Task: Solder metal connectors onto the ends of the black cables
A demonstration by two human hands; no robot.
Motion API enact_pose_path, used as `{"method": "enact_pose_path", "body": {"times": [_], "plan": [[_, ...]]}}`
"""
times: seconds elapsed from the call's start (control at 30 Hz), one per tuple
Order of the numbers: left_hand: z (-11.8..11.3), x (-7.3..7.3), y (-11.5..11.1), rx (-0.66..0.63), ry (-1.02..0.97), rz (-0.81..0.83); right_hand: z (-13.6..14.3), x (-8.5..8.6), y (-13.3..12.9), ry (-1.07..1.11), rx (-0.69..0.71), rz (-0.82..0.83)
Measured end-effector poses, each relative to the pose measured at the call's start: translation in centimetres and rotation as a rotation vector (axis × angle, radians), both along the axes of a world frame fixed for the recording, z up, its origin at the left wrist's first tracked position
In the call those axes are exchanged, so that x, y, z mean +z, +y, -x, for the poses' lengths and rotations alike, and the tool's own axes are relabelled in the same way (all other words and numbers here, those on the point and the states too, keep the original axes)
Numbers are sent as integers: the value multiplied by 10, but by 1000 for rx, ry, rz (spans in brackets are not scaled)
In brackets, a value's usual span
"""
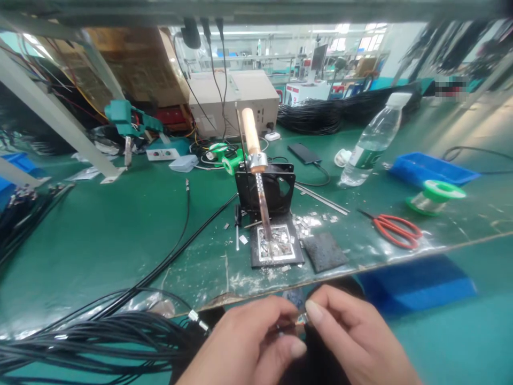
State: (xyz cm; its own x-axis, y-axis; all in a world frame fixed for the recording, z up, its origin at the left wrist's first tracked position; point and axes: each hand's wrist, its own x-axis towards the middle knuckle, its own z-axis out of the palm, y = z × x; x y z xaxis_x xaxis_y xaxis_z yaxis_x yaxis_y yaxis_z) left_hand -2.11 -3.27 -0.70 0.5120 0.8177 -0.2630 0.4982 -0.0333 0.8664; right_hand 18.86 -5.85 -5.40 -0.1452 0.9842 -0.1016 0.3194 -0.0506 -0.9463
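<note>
My left hand and my right hand meet below the table's front edge. The left fingers pinch what looks like a dark cable end. Against it, my right thumb and forefinger are closed on a small shiny piece, mostly hidden by the fingertips. To the left, a bundle of black cables with metal connectors at some ends lies over the edge. Just beyond my hands, a soldering iron with a wooden handle hangs tip down over a square tray of small metal scraps.
Behind the tray stands a black fan frame. Rightward are a dark flat pad, red-handled scissors, a solder spool, a blue bin and a tilted-looking water bottle. A screwdriver lies left of the tray.
</note>
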Motion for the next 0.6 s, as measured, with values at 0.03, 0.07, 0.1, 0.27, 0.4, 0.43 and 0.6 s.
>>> {"method": "enact_pose_path", "body": {"times": [0.03, 0.07, 0.1, 0.27, 0.4, 0.43, 0.6], "plan": [[-8, -4, 2, 56, -50, 126, 1, -3, 0, 0, -2, -6], [-11, -7, 4, 124, -101, 226, 2, -6, 1, -3, -3, -13], [-11, -10, 5, 187, -151, 301, 4, -9, 1, -7, -5, -21], [7, -15, 8, 348, -308, 453, 16, -19, 5, 1, -22, -39], [7, -16, 15, 402, -306, 439, 22, -20, 9, 26, -30, -52], [6, -16, 17, 416, -321, 454, 22, -20, 9, 41, -39, -43], [3, -15, 27, 472, -379, 523, 9, -12, 5, 130, -70, -32]]}}
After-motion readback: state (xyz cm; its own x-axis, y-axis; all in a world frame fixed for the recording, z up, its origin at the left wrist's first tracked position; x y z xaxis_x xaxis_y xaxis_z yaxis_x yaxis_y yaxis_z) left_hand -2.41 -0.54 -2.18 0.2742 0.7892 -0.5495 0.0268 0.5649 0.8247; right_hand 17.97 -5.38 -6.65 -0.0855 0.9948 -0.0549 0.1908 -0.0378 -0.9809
